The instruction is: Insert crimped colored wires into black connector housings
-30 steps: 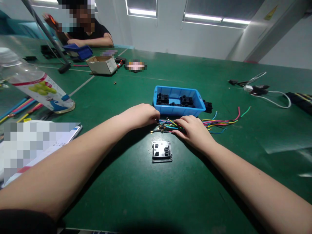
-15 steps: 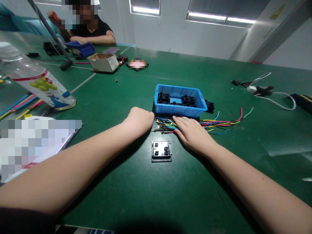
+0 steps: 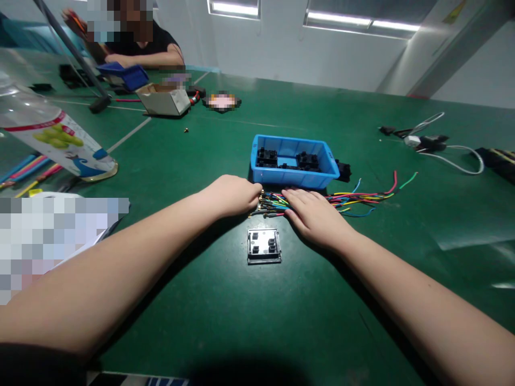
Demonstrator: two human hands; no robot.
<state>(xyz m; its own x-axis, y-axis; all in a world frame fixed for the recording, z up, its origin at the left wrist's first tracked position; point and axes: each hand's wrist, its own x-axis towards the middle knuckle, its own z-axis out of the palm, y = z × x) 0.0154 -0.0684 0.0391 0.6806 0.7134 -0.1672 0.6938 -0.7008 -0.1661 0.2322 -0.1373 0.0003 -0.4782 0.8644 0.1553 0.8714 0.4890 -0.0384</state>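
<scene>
A bundle of multicoloured wires (image 3: 350,198) with metal terminals at its left end lies on the green table. My right hand (image 3: 316,214) rests flat across the bundle, fingers stretched out. At the terminal ends, my left hand (image 3: 237,194) is closed, its fingertips touching or beside the terminals; whatever it pinches is hidden. Just behind the wires stands a blue plastic bin (image 3: 295,176) with several black plastic parts (image 3: 308,160) inside. A square black plastic piece (image 3: 263,246) with small raised blocks lies in front of the wires, touched by neither hand.
Left of my arm are a drink bottle (image 3: 60,134) and papers (image 3: 52,236). A white box (image 3: 164,102) and a dark blue bin (image 3: 124,76) stand farther back, near a seated person (image 3: 148,53). A white cable (image 3: 462,166) lies at the right.
My left hand has shifted slightly right, against the terminal ends. My right hand stays on the wires. The whole view has shifted a little.
</scene>
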